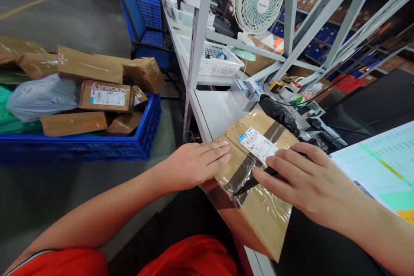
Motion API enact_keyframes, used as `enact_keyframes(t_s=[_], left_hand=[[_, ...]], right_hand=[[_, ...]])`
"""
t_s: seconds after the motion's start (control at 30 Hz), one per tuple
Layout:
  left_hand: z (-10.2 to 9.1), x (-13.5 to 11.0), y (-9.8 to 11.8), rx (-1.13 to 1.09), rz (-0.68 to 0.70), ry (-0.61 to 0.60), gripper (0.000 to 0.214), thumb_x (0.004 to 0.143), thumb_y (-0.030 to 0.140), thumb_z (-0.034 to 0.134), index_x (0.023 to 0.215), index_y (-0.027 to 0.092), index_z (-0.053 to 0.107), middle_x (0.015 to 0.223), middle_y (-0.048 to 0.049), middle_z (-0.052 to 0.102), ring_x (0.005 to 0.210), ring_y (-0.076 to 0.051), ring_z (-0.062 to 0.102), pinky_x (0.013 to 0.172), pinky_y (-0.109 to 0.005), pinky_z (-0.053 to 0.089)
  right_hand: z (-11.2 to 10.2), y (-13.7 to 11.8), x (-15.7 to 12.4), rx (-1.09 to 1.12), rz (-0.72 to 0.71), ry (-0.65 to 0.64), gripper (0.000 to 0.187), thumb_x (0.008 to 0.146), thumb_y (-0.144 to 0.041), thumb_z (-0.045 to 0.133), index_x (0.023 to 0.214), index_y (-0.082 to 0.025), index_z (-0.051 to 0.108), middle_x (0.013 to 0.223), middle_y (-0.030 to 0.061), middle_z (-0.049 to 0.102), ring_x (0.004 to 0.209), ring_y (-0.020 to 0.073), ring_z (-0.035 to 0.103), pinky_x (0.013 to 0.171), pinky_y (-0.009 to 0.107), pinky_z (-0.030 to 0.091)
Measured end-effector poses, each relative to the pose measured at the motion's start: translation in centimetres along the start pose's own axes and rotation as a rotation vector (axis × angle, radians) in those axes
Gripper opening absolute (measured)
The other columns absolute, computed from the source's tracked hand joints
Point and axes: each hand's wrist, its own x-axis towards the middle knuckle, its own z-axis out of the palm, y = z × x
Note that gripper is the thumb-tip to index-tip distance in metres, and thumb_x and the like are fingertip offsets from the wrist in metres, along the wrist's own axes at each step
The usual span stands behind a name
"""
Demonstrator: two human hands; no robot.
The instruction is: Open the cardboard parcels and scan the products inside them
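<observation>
A taped cardboard box [271, 220] with a white shipping label [257, 142] sits tilted at the desk edge in front of me. Dark and clear tape runs across its top. My left hand [207, 159] lies on the box's left side, fingers stretched out flat. In my right hand [300, 181] is a slim black pointed tool [247, 186]; its tip touches the taped seam near the close edge. My fingers cover much of the tool, so its exact kind is hidden.
A blue crate [148, 125] of parcels stands on the floor at left, near a blue chair [132, 13]. Metal uprights [199, 30] frame the white desk [213, 110]. Beyond are a white basket [220, 62] and a fan [260, 0]. A monitor [381, 164] is at right.
</observation>
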Motion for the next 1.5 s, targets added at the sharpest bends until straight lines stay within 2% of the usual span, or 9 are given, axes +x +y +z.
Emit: enact_keyframes(t_s=[0.37, 0.7, 0.93, 1.0, 1.1, 1.17, 1.27, 1.33, 1.5], left_hand=[[0.7, -0.7, -0.5, 0.000, 0.039, 0.044, 0.036, 0.098, 0.009, 0.037, 0.125, 0.005, 0.060, 0.129, -0.0158, 0.068, 0.126, -0.022, 0.062, 0.108, -0.034, 0.053], [1.8, -1.5, -1.2, -0.067, 0.030, 0.074, 0.040, 0.099, 0.013, 0.035, 0.131, 0.005, 0.058, 0.135, -0.0140, 0.065, 0.148, -0.020, 0.034, 0.121, -0.032, 0.038], [2.0, -1.9, -1.2, -0.140, 0.001, 0.114, 0.045, 0.100, 0.013, 0.036, 0.143, 0.007, 0.047, 0.134, -0.0132, 0.066, 0.143, -0.019, 0.044, 0.118, -0.032, 0.042], [2.2, -2.2, -1.2, -0.161, -0.012, 0.105, 0.048, 0.099, 0.012, 0.036, 0.146, 0.008, 0.044, 0.136, -0.0125, 0.064, 0.142, -0.019, 0.045, 0.119, -0.032, 0.041], [2.2, -2.3, -1.1, -0.146, -0.044, 0.069, 0.045, 0.099, 0.017, 0.039, 0.143, 0.009, 0.048, 0.139, -0.0113, 0.063, 0.139, -0.018, 0.050, 0.117, -0.030, 0.043], [1.7, -1.9, -0.9, -0.143, -0.094, 0.028, 0.044, 0.098, 0.024, 0.043, 0.140, 0.011, 0.051, 0.139, -0.0103, 0.063, 0.132, -0.018, 0.056, 0.111, -0.027, 0.049], [0.5, -0.4, -0.5, -0.138, -0.232, -0.044, 0.047, 0.090, 0.033, 0.054, 0.133, 0.014, 0.057, 0.139, -0.0119, 0.062, 0.125, -0.024, 0.063, 0.103, -0.037, 0.057], [0.0, 0.7, -0.4, -0.114, -0.290, -0.053, 0.046, 0.084, 0.035, 0.058, 0.125, 0.015, 0.061, 0.136, -0.0142, 0.064, 0.123, -0.030, 0.064, 0.101, -0.045, 0.058], [0.6, 1.7, -0.5, -0.061, -0.201, -0.014, 0.032, 0.085, 0.027, 0.057, 0.114, 0.014, 0.060, 0.122, -0.0163, 0.071, 0.109, -0.024, 0.071, 0.089, -0.033, 0.063]], right_hand=[[2.8, 3.9, -0.4, -0.070, -0.084, -0.028, 0.032, 0.096, -0.003, 0.039, 0.113, -0.019, 0.061, 0.090, 0.0053, 0.066, 0.090, 0.0189, 0.056, 0.089, 0.038, 0.035], [5.0, 8.2, -2.5, -0.203, -0.110, -0.040, 0.030, 0.096, -0.003, 0.044, 0.116, -0.021, 0.058, 0.096, 0.0040, 0.066, 0.091, 0.0169, 0.055, 0.084, 0.034, 0.033], [5.7, 14.2, -6.6, -0.416, 0.025, -0.175, 0.033, 0.093, -0.001, 0.044, 0.113, -0.021, 0.062, 0.087, 0.0026, 0.064, 0.086, 0.0177, 0.053, 0.086, 0.037, 0.032], [5.3, 14.8, -7.5, -0.435, 0.122, -0.149, 0.036, 0.093, 0.000, 0.042, 0.114, -0.021, 0.062, 0.087, 0.0029, 0.064, 0.085, 0.0182, 0.053, 0.088, 0.038, 0.032], [4.3, 13.1, -7.4, -0.336, 0.281, 0.001, 0.038, 0.093, -0.001, 0.044, 0.121, -0.022, 0.060, 0.095, 0.0041, 0.067, 0.088, 0.0183, 0.054, 0.090, 0.038, 0.031], [3.9, 10.7, -6.5, -0.183, 0.296, 0.047, 0.038, 0.093, -0.002, 0.046, 0.121, -0.023, 0.061, 0.099, 0.0045, 0.067, 0.090, 0.0183, 0.054, 0.092, 0.038, 0.032], [4.0, 7.7, -4.8, 0.046, 0.240, -0.021, 0.038, 0.089, -0.001, 0.044, 0.115, -0.022, 0.062, 0.103, 0.0053, 0.065, 0.095, 0.0198, 0.053, 0.101, 0.041, 0.029], [4.5, 6.8, -3.9, 0.127, 0.217, -0.062, 0.037, 0.086, -0.002, 0.043, 0.110, -0.022, 0.063, 0.102, 0.0056, 0.064, 0.096, 0.0208, 0.052, 0.105, 0.044, 0.024], [5.6, 6.7, -2.5, 0.253, 0.180, -0.076, 0.026, 0.092, -0.019, 0.042, 0.103, -0.018, 0.066, 0.091, 0.0059, 0.060, 0.088, 0.0216, 0.049, 0.103, 0.047, 0.023]])
